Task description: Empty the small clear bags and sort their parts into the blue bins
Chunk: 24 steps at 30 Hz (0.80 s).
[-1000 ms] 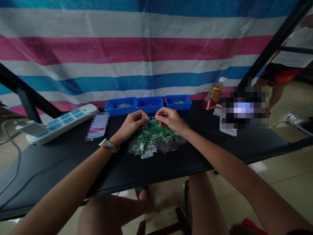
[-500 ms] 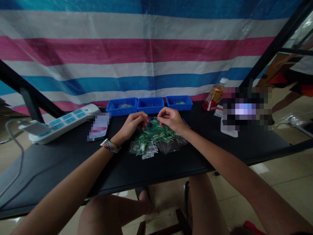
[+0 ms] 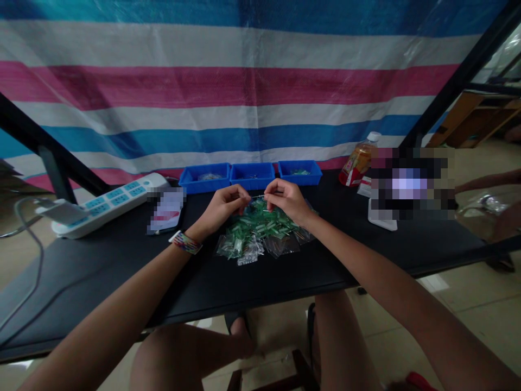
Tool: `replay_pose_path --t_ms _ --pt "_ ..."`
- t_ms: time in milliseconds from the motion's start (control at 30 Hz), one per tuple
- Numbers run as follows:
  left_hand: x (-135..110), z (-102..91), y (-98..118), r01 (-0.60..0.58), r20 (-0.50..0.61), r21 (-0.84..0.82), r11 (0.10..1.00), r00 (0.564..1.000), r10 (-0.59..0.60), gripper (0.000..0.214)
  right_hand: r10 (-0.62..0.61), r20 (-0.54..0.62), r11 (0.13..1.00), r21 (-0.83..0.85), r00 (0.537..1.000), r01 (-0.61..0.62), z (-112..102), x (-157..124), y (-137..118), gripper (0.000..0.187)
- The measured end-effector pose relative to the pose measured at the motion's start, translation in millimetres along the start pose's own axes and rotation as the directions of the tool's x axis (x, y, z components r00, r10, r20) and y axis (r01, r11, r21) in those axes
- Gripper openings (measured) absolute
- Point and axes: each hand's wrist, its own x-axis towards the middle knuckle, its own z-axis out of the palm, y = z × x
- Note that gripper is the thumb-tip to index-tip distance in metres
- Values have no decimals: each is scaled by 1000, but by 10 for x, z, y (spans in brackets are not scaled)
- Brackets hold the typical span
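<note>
My left hand (image 3: 224, 206) and right hand (image 3: 290, 201) pinch a slender rod (image 3: 257, 196) over green plastic pieces (image 3: 262, 224). Blue bins (image 3: 252, 179) stand at twelve o'clock, a drink bottle (image 3: 355, 162) at two.

Dim light, edges stretched wide.

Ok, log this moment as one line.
left hand: curled near thin piece, contact unclear | right hand: pinching thin piece | below: pile of green pieces | beyond: three blue trays

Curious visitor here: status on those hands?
Right hand pinching thin piece. Left hand near its other end, grip unclear. Green pile beneath; blue trays beyond.
</note>
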Motion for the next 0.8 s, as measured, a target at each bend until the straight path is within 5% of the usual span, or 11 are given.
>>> replay_pose_path --t_ms 200,400,500,600,800 --pt "-2 -30 -20 -21 -67 -66 998 998 16 23 22 -100 995 101 995 -12 -51 40 38 22" --pt "13 -53 -55 -11 -154 -28 1000 988 7 20 87 -152 996 32 985 -83 -198 105 43 60" --pt "39 -87 -156 -19 -207 226 974 976 67 19 20 -225 995 -88 974 -41 -266 128 37 47" --pt "58 -118 -277 -71 -99 583 810 983 158 27 -13 -242 990 -139 970 -22 -279 134 38 28" --pt "75 -134 -383 -138 36 719 681 986 161 33 1 -172 989 -146 985 -27 -160 103 98 18"
